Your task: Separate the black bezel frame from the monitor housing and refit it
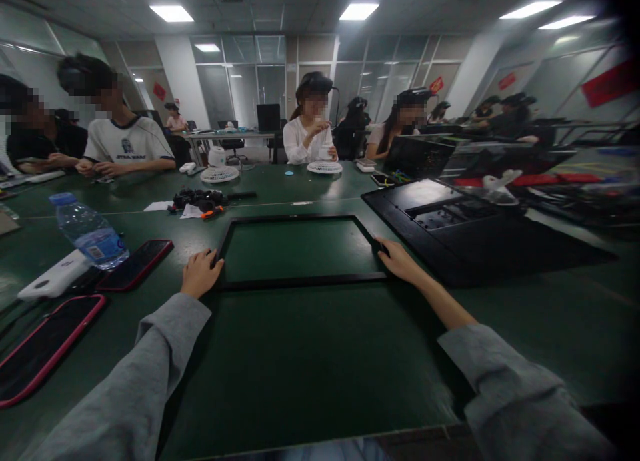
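My left hand (201, 273) and right hand (397, 257) clamp a slim black rectangular frame (305, 281); its underside escapes me.

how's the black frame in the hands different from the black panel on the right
The left hand and right hand grip the black frame; the black panel is in neither. The frame is a slim border around a large opening, while the panel is broad and mostly solid. Both are black.
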`<state>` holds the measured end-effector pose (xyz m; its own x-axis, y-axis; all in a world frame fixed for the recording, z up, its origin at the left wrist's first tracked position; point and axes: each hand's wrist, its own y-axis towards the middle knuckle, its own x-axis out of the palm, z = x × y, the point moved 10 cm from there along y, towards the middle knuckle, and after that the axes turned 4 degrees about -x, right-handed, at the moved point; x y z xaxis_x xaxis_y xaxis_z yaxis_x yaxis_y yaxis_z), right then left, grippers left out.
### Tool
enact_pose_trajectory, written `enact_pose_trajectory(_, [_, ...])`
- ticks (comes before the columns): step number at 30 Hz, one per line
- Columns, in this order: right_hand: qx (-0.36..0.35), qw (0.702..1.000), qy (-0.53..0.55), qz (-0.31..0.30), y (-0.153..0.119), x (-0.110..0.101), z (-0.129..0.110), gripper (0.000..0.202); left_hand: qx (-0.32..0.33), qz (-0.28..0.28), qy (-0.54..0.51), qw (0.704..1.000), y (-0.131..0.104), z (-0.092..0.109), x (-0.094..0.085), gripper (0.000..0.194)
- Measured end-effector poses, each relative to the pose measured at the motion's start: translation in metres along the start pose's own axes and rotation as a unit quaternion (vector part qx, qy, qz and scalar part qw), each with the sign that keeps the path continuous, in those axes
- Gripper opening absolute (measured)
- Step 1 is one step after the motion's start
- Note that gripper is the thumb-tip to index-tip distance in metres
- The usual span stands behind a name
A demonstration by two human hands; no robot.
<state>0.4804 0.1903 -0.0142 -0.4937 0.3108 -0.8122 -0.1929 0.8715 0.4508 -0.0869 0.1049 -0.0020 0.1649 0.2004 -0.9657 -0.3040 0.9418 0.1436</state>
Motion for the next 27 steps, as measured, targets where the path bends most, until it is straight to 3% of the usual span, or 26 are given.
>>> enact_pose_trajectory(14, [0.0, 1.0, 0.009, -0.014, 0.0, 0.0, -0.004, 0.048, -0.002, 0.019, -0.026, 0.999, -0.001, -0.001, -0.003, 0.051])
enact_pose_trajectory(27, [0.013, 0.998, -0.055, 0.023, -0.005, -0.026, -0.023, 0.043, -0.001, 0.044, -0.045, 0.998, -0.007, 0.005, -0.011, 0.048])
